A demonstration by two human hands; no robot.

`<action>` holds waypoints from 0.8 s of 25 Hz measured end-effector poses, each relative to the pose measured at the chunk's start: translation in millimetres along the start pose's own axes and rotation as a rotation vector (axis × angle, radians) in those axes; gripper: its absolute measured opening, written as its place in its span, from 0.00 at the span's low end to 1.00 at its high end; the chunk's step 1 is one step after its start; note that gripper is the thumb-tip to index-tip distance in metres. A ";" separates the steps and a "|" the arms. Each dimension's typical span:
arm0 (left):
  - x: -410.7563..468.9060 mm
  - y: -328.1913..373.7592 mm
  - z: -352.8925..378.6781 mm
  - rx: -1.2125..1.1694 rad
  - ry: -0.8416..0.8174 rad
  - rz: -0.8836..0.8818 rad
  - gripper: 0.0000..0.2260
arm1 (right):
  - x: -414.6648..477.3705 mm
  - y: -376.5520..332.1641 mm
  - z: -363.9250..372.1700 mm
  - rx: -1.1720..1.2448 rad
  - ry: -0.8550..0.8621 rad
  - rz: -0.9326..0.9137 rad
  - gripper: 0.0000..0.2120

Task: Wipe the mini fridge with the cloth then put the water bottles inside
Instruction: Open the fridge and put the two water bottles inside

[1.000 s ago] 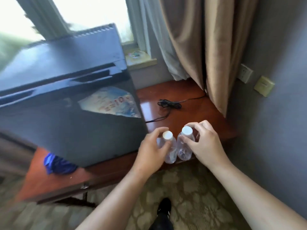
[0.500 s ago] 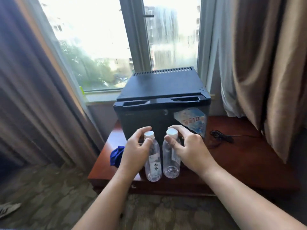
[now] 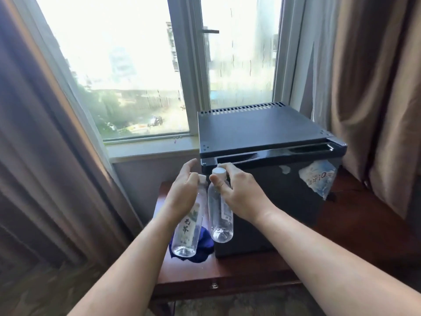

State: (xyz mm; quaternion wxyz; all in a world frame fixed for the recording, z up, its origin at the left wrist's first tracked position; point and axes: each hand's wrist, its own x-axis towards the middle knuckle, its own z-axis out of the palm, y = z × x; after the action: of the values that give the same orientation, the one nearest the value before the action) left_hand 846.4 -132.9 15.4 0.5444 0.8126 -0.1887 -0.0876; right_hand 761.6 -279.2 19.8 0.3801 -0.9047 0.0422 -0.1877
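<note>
Door of the mini fridge is shut, so no bottle is inside yet. Blue cloth lies bunched on the wooden table at the fridge's front left corner, about 7 o'clock from the door, in neither hand. By that I judge the wiping over or set aside; the frame cannot confirm the fridge is clean. Left to do: open the door, put both bottles in.

Left hand grips the left bottle high on its shoulder, fingers curled around the neck just below the cap, thumb side hidden behind the plastic. The bottle hangs from the hand toward 6 o'clock, base tipped slightly to 7, in front of the cloth. Whether its base touches the cloth or the table I cannot tell.

Right hand pinches the right bottle at the neck: thumb on the near side, fingers wrapped over the far side by the white cap. The body hangs from the fingers toward 6 o'clock, against the left edge of the door, clear of the table.

The two bottles hang side by side, nearly touching. Both caps sit just under the door's top handle recess, at 12 o'clock from the knuckles. Both hands being full, one likely has to give up its bottle before the door can be pulled
</note>
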 end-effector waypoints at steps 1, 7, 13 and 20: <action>9.2 -2.2 -5.2 0.011 -0.058 0.005 0.28 | 5.0 -3.5 7.2 -0.033 0.023 0.013 0.21; 31.1 -8.0 -17.6 0.010 -0.190 0.051 0.23 | 13.4 -14.7 14.2 -0.262 -0.025 0.136 0.25; 6.3 -13.3 -18.3 -0.040 -0.188 0.030 0.17 | -36.7 -23.0 21.1 -0.408 -0.084 0.201 0.21; -68.2 -29.9 -6.0 -0.042 -0.183 0.133 0.18 | -119.0 -47.9 28.5 -0.098 0.161 0.039 0.15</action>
State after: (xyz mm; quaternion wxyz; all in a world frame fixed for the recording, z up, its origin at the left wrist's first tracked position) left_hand 792.5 -90.3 -14.0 0.5465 0.7753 -0.2892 -0.1290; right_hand 658.9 -200.1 -1.4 0.3342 -0.9032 0.0995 -0.2501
